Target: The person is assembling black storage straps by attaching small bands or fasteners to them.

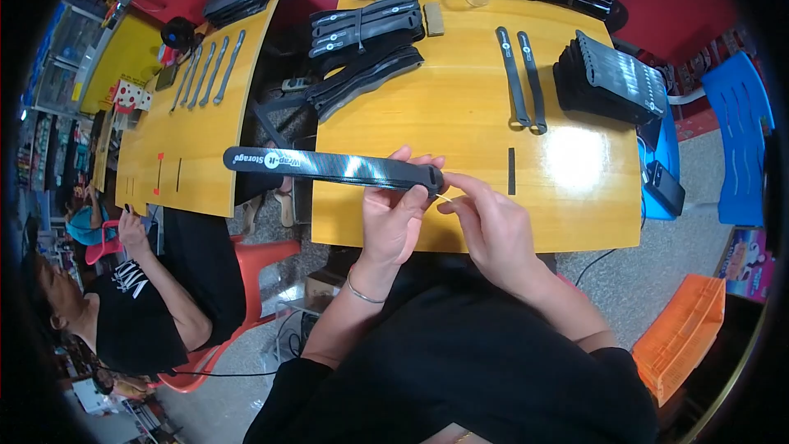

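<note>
Holds black strap bundle in left hand, pinches thin yellow band at bundle's end with right hand. Works over yellow table, near two loose straps.

Glossy, plastic-looking strap bundle; smooth, shiny wood-look tabletop.

Bright light, apparently from above, leaves a washed-out white glare on the yellow rectangular wooden tabletop and streaks the long, glossy black bundle of straps (its white print looks sharp). Fisheye distortion curves the outer edges, which fade into black corners.
</note>
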Demonstrator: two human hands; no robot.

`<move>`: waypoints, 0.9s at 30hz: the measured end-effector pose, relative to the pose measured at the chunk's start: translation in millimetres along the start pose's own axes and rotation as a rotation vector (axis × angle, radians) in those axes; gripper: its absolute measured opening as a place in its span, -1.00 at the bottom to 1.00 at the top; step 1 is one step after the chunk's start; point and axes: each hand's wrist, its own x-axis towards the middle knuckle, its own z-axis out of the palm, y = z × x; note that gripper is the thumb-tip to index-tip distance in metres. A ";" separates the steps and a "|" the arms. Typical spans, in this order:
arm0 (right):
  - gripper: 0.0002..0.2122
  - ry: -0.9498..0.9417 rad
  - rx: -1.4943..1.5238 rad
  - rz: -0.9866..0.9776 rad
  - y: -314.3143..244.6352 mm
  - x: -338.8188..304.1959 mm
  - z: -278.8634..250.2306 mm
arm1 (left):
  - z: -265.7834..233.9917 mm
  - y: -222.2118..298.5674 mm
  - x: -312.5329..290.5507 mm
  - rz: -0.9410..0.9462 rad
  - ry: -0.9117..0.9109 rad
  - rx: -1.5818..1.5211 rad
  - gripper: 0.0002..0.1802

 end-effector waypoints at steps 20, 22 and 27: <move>-0.62 -0.002 0.147 0.231 3.1 -5.5 11.1 | 2.2 -12.1 -3.8 0.565 -0.020 0.822 -0.62; -0.60 -0.090 0.418 0.377 4.1 -5.2 8.9 | 2.3 -11.0 -3.6 0.614 -0.005 0.868 -0.62; -0.64 0.004 -0.019 0.099 9.1 -7.5 13.1 | -1.0 -7.9 -1.5 0.596 -0.056 0.888 -0.63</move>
